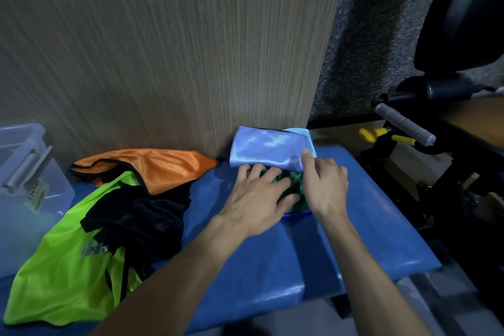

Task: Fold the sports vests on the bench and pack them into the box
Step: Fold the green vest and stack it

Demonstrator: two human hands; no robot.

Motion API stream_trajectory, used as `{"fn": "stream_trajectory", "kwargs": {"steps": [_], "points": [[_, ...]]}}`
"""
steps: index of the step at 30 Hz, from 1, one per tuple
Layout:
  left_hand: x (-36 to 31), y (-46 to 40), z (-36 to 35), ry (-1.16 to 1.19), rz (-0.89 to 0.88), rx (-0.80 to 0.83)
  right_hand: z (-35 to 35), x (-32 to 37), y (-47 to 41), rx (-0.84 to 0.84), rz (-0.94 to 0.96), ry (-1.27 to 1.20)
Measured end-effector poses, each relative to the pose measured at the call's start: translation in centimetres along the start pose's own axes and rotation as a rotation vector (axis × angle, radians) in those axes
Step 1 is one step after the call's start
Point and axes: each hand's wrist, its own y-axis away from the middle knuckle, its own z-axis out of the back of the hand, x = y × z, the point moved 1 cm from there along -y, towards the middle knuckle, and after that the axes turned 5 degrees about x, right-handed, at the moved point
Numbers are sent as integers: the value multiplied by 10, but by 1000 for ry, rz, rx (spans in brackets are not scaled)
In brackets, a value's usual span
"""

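A green vest (291,194) lies bunched on the blue padded worktop (272,254), toward its far right part, mostly covered by the two hands. The left hand (259,199) rests flat on it with fingers spread and nearly straight, pressing the cloth down. The right hand (324,180) sits just beside it on the right, fingers loosely bent over the green cloth and its thumb up against the near edge of a folded light blue vest (267,150); whether it pinches any cloth cannot be told. A thin dark blue edge shows under the near side of the green vest, too little to tell what it is.

The light blue vest lies just beyond the green one, touching it, its far side against the wood-grain wall panel (163,49). To the left, well apart from the hands, an orange vest (163,169) with black trim lies crumpled at the wall; a black vest (141,215) overlaps its near edge, and a bright green-yellow vest (68,275) spreads from under the black one to the near left edge of the worktop.

At the far left stands a clear plastic box (32,180), blurred; what it holds cannot be made out.

Bare worktop lies near and right of the hands, out to its rounded near and right edges. Beyond the right edge stands black gym equipment (409,128) with a grey handle and yellow knobs.
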Motion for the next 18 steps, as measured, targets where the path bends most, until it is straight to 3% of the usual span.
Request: {"fn": "stream_trajectory", "kwargs": {"steps": [5, 11, 18], "points": [[1, 2, -5, -12, -20, 28, -2, 11, -11, 56, -187, -279], [7, 4, -9, -25, -47, -3, -11, 22, -18, 30, -278, -396], [7, 11, -21, -37, -55, -61, -16, 28, -19, -34, -187, -424]]}}
